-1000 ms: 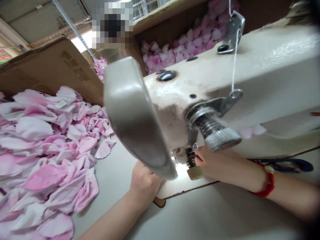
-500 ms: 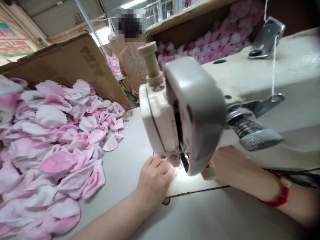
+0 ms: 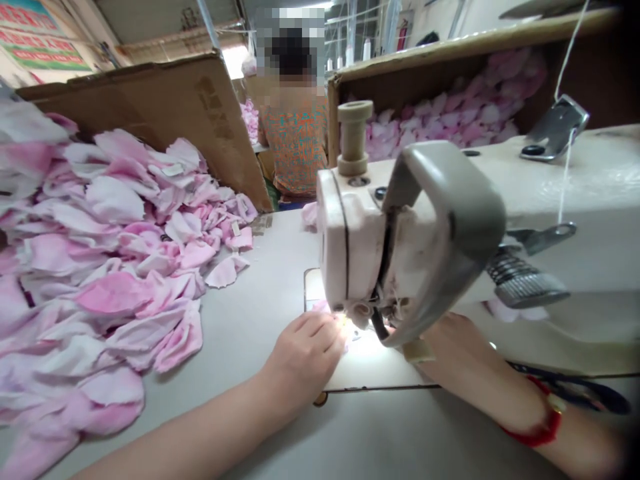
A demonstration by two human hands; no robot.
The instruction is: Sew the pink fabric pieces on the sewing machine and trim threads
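Observation:
A cream sewing machine [image 3: 575, 193] fills the right half, its head [image 3: 350, 240] lit underneath at the needle. My left hand [image 3: 305, 350] rests on the lit needle plate [image 3: 370, 373] with fingers curled together, tips pressing a small pink fabric piece [image 3: 320, 306] just left of the needle. My right hand [image 3: 453, 343] reaches in from the right beneath the machine's grey cover [image 3: 450, 220]; its fingers are hidden behind the cover. A red bracelet [image 3: 543, 427] circles that wrist.
A large heap of pink and white fabric petals [image 3: 100, 267] covers the table's left side, backed by a cardboard box [image 3: 165, 100]. A second box of petals [image 3: 450, 100] stands behind the machine. Another person [image 3: 295, 133] sits beyond the table. Blue-handled scissors [image 3: 590, 397] lie at right.
The view has swung, so the machine head now shows more to the right and lower. Both hands stay at the needle; my left hand's fingers have edged forward.

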